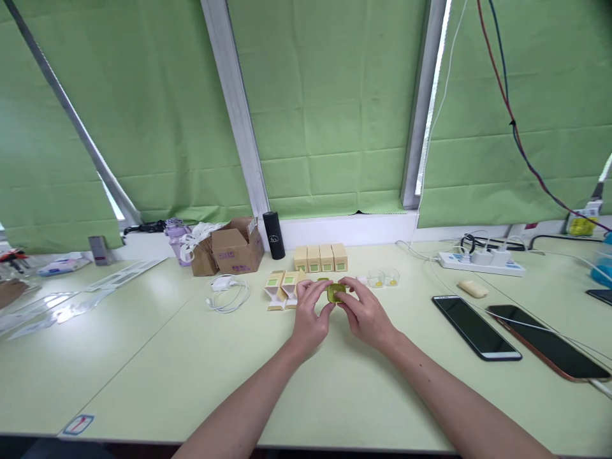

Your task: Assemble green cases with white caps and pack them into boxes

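Office: long desk point(143, 370), power strip point(480, 261), phones point(475, 327).

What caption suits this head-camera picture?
Both hands, left hand and right hand, hold a small green case above the table.

You hold a small, glossy yellow-green case point(336, 292) between both hands, low over the table, just before the boxes.

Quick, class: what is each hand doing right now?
Left hand: closed on the green case.
Right hand: closed on the same green case.
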`<state>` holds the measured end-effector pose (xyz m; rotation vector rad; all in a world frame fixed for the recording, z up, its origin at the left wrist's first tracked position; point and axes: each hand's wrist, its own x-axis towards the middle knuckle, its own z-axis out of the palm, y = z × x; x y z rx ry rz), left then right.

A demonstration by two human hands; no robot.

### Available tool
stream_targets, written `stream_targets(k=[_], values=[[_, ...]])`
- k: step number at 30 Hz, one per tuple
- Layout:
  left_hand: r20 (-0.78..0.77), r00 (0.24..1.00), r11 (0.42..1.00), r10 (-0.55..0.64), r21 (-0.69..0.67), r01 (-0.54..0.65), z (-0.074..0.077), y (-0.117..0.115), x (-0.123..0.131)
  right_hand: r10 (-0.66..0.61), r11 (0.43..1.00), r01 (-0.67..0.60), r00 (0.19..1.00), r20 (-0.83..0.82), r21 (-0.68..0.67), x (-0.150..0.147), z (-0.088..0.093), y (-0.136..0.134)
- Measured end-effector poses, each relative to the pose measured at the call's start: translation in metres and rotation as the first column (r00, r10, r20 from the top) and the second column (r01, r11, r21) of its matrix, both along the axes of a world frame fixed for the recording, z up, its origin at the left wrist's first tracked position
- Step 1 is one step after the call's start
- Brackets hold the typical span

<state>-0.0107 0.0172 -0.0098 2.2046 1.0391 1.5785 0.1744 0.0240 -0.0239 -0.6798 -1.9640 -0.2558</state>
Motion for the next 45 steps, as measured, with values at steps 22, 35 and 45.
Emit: stream_targets(k=[22, 35, 45], values=[[-0.009, 1.0, 1.0, 0.002, -0.004, -0.002, -0.003, 0.002, -0.001, 0.018, 0.999, -0.019, 1.0, -0.023, -0.046, -0.003, 0.004, -0.002], [0.037, 0.999, 0.999, 0.029, -0.042, -0.027, -0.001, 0.004, 0.0, 0.054, 0.983, -0.098, 0.964, -0.26, -0.158, -0.006, 0.002, -0.004], [0.123, 0.991, 0.995, 0.042, -0.094, -0.03, -0.005, 0.011, 0.0, 0.025, 0.935, -0.177, 0.898, -0.439, -0.307, -0.01, 0.002, -0.004]])
